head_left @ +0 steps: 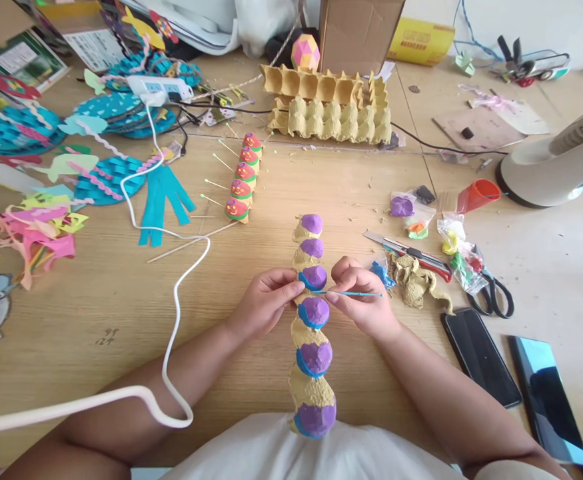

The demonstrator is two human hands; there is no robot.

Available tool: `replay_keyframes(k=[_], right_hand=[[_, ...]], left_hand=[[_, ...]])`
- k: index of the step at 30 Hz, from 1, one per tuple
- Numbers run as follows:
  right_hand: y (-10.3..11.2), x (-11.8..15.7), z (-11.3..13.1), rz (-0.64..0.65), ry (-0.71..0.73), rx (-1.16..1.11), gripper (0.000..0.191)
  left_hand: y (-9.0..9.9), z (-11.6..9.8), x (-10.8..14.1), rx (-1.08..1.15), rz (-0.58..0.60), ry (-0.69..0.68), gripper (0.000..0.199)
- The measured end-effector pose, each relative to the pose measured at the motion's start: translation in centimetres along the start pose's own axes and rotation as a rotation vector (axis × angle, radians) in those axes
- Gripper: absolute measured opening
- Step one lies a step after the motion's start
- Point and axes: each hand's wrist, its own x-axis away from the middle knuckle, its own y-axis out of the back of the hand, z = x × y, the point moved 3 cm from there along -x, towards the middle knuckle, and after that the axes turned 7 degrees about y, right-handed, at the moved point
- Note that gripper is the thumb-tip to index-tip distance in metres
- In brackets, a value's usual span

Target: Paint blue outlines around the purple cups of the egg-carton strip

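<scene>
A strip of egg carton runs away from me down the middle of the table, its bumps capped in purple clay. Blue clay edges the nearer caps; the two farthest show purple only. My left hand pinches the strip's left side beside the third cap from the far end. Between the thumb and fingers of my right hand is a thin blue stick, its tip touching or very close to the strip near that cap's blue edge. Blue clay lies just beyond my right hand.
A finished-looking red and green carton caterpillar stands farther back. Whole egg cartons lie behind. On the right are a box cutter, scissors, clay packets and a phone. A white cable crosses the left side.
</scene>
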Motion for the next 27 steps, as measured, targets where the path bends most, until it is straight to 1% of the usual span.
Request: replay_keyframes(k=[3,8,12,15,19,23,27], right_hand=[[-0.1,-0.1,-0.1,0.002,-0.020,0.022,0.028],[0.2,-0.1,-0.4,-0.060,-0.040,0.039,0.033],[0.2,0.1,-0.5,-0.029,-0.043,0.002,0.029],[0.2,0.1,-0.4,-0.015,-0.057,0.012,0.030],[0.1,-0.1,-0.1,0.008,-0.019,0.069,0.029],[0.0,-0.2,0.1,0.027,0.036,0.089,0.025],[-0.1,-0.3,0.1,0.056,0.032,0.108,0.024]], left_hand=[[0.1,0.1,0.0,-0.044,0.019,-0.002,0.034],[0.6,0.6,-0.2,-0.088,0.069,-0.033,0.033],[0.8,0.4,-0.1,-0.200,0.034,-0.089,0.029],[0.3,-0.2,0.2,-0.295,0.038,-0.127,0.029],[-0.2,-1.0,0.5,-0.356,0.027,-0.159,0.029],[-0.3,-1.1,0.7,-0.387,0.003,-0.189,0.026],[-0.4,-1.2,0.7,-0.416,-0.013,-0.210,0.026]])
